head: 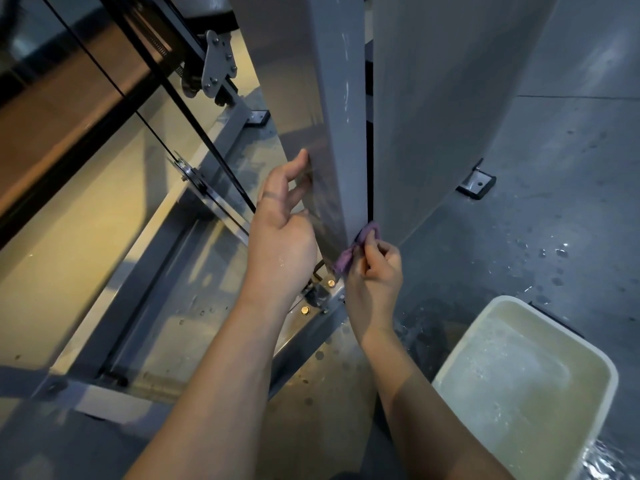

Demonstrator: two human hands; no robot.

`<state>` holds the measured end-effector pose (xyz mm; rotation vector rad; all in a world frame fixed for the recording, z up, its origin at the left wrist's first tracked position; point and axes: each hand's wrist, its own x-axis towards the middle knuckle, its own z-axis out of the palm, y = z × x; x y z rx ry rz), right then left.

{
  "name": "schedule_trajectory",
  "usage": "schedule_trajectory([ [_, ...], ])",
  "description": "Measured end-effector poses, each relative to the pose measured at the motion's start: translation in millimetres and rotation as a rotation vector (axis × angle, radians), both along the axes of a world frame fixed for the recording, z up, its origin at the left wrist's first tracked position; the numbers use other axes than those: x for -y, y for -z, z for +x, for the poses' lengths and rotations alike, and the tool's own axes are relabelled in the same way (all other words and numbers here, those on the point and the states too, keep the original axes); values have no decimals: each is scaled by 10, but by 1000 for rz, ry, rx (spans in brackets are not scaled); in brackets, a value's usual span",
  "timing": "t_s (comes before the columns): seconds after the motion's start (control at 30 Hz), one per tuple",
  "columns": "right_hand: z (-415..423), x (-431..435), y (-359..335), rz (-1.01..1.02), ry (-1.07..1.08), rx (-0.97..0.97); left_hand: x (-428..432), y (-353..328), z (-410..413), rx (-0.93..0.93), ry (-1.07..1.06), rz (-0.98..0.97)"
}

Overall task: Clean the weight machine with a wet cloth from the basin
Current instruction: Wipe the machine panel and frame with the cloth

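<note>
The weight machine's grey upright post [341, 126] rises through the middle of the view, bolted to a base frame below. My right hand [375, 271] pinches a small purple cloth [351, 249] and holds it against the post's lower corner edge. My left hand [282, 223] rests with straight fingers flat on the post's shiny left face, a little above the cloth. A white basin [588, 355] of cloudy water stands on the floor at the lower right.
Black cables and a pulley [188, 173] run diagonally at the left. A second grey panel [433, 109] stands right of the post. Brass bolts [304, 310] and brackets sit at the post's foot. The grey floor [554, 237] carries water drops.
</note>
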<state>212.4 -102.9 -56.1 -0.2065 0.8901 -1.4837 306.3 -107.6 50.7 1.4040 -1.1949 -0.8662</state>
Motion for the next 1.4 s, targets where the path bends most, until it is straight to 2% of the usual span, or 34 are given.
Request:
schedule_trajectory([
  [0.17,21,86,-360,-216,46,-250,12,-27,-8,-2,-14,4],
  [0.3,35,138,-546,-433,143,-677,-6,-37,-19,25,-2,9],
  [0.33,47,137,-607,-461,165,-726,-6,-40,-19,31,-4,13],
  [0.47,28,181,-788,-480,259,-903,6,-28,-14,19,-25,34],
  [0.63,-17,269,-1050,-548,357,-1145,51,-84,2,-113,-19,40],
  [0.77,-55,305,-1386,-593,374,-1253,-16,-237,47,-128,10,145],
  [0.87,-77,310,-1751,-620,325,-1289,-73,-402,0,-99,10,201],
  [0.97,-128,333,-2097,-685,376,-1392,-186,-654,-113,-19,34,133],
  [1.03,-189,360,-2120,-731,374,-1373,-238,-763,-135,67,40,99],
  [1.07,-198,351,-2135,-666,352,-1391,-255,-799,-126,91,37,89],
  [1.17,-172,218,-2041,-423,94,-1162,-269,-887,-79,70,7,55],
  [1.27,-149,159,-1937,-370,-6,-1133,-292,-976,-42,20,8,57],
  [1.37,-80,181,-2066,-330,68,-995,-298,-1122,5,3,0,38],
  [1.4,-79,209,-2117,-374,125,-1033,-287,-1189,20,14,-15,29],
])
